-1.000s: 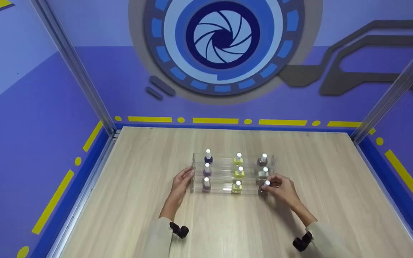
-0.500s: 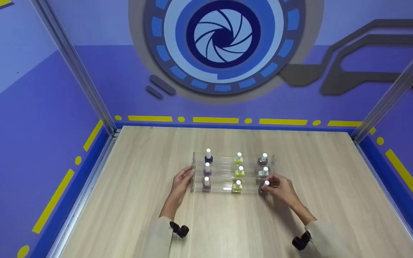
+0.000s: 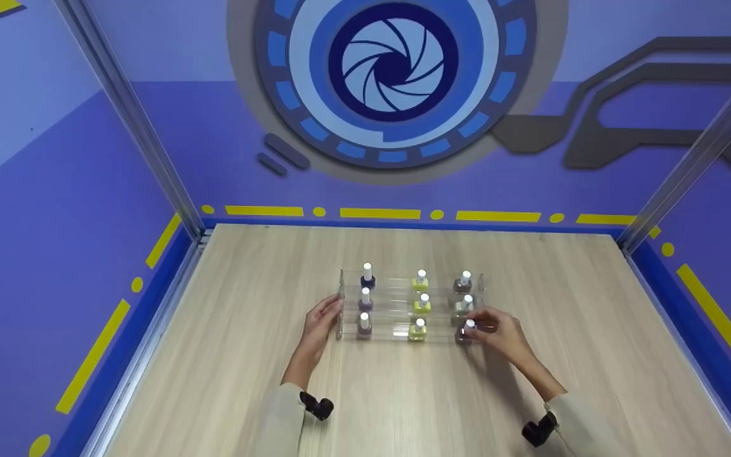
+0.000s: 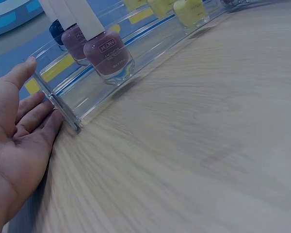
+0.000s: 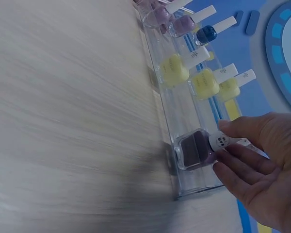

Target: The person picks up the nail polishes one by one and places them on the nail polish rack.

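A clear tiered rack [image 3: 391, 311] stands on the table, bearing several white-capped nail polish bottles in three columns. My right hand [image 3: 499, 333] pinches the white cap of a dark mauve nail polish bottle [image 5: 196, 149] at the front right, between thumb and fingers. That bottle sits upright in the lowest tier. At the rack's left end, my left hand [image 4: 19, 141] touches the clear side panel [image 4: 58, 104], its fingers loosely extended. Near it are a mauve bottle [image 4: 108, 56] in front, another mauve one [image 4: 76, 44] behind, and a dark blue one [image 4: 57, 33] at the back.
The middle column holds yellow bottles [image 3: 421, 304]. Behind the held bottle stand a pale grey bottle [image 3: 465, 306] and a dark grey one [image 3: 462, 284]. The wooden table [image 3: 264, 273] is bounded by blue-purple walls [image 3: 181, 146] at the back and both sides.
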Demonstrator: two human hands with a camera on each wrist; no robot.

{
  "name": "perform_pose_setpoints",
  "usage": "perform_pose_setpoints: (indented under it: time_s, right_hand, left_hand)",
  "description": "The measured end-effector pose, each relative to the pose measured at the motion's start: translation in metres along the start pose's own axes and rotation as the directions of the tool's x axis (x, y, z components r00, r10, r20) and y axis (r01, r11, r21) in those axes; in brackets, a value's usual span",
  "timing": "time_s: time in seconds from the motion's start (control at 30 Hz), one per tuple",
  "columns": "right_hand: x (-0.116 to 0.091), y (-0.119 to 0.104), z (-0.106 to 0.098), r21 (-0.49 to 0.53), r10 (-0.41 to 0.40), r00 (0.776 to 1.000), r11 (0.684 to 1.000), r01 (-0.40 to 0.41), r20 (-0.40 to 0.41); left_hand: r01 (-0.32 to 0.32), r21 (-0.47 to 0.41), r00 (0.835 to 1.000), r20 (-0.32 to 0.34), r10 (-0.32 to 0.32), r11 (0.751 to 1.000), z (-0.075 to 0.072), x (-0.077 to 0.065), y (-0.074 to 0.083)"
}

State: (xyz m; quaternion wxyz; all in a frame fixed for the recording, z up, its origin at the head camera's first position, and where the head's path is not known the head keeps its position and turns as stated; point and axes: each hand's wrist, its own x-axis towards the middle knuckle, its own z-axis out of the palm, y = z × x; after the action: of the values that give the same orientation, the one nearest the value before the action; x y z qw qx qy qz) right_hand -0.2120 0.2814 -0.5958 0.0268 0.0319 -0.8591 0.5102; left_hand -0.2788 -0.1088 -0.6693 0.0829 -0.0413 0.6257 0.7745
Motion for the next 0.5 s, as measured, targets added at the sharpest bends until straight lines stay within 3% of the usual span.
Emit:
perform_pose_setpoints:
  time_s: [0.3,0.5]
  right_hand:
    - [0.006,0.002,-0.021,-0.008,-0.086,0.985,0.996,0.085,-0.153]
    - [0.011,0.015,-0.038,-0.080,-0.144,0.973,0.988,0.132,-0.180]
  left_hand:
    - [0.002,0.010,1.000,0.003,-0.002,1.000,0.002,0.003,0.004]
    - [-0.002,0.009,1.000,0.010,0.002,1.000,0.000,0.005,0.003]
